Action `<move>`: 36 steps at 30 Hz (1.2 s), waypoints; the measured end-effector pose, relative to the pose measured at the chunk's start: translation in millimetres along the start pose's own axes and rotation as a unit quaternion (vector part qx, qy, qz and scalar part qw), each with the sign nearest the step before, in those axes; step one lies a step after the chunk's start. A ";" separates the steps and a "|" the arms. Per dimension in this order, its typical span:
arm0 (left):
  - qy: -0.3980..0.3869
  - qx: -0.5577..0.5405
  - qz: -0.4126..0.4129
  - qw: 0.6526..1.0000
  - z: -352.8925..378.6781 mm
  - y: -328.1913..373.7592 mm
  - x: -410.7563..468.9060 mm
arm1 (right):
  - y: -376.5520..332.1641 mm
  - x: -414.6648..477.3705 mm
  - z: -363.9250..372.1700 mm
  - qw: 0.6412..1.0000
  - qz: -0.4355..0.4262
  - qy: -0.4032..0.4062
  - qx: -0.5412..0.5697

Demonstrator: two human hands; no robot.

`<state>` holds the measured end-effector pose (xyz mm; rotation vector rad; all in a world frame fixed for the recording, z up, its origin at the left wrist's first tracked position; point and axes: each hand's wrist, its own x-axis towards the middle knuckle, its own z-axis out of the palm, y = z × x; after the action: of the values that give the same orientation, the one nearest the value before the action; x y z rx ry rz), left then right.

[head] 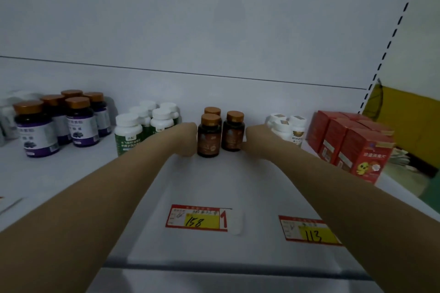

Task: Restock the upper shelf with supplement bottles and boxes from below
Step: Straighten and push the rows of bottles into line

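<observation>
Your left hand [188, 138] wraps the front brown bottle [209, 137] and your right hand [252, 139] its neighbour [233, 132], mid-shelf above the 158 tag [197, 219]: seat both squarely, labels forward.

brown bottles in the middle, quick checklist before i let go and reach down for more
1. Brown bottles upright on the shelf: ok, all three visible stand straight.
2. Left hand contact: at the front bottle's side; grip cannot tell, fingers hidden.
3. Right hand contact: at the right bottle; grip cannot tell.
4. Group lined up behind the 158 price tag: ok.
5. Gap to the green-label white bottles: ok, the left forearm fits between.
6. Gap to the white bottles on the right: cannot tell, the right hand covers it.
</observation>
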<state>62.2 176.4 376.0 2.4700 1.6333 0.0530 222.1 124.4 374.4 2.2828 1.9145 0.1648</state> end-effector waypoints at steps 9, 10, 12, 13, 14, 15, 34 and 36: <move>0.004 -0.059 0.004 0.998 7.6 2.2 14.7 | 3.2 19.4 7.8 1.000 0.016 -0.006 -0.005; 0.004 -0.061 0.004 0.998 8.4 2.0 15.3 | 3.7 19.4 8.1 1.000 0.013 -0.001 -0.005; 0.004 -0.068 0.005 0.998 9.4 1.6 16.7 | 2.8 20.2 9.9 1.000 0.013 0.003 -0.014; 0.002 -0.072 0.005 0.997 9.8 1.0 17.3 | 1.9 21.0 10.7 1.000 0.012 0.003 -0.016; 0.000 -0.075 0.007 0.997 9.9 0.8 18.1 | 1.1 20.9 11.0 1.000 0.011 0.003 -0.015; -0.002 -0.077 0.009 0.997 10.1 0.4 18.8 | 1.0 20.7 10.7 1.000 0.009 0.004 -0.012; 0.003 0.064 0.020 0.998 -34.3 17.0 -52.3 | 13.1 -43.8 -27.6 0.998 0.063 0.024 0.014; 0.021 0.058 0.034 0.997 -42.3 31.7 -60.3 | 20.7 -55.3 -32.7 0.997 0.067 0.017 0.026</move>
<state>61.7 114.5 427.1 2.6290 1.6119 0.0197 226.3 68.1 411.3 2.4585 1.8023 0.1735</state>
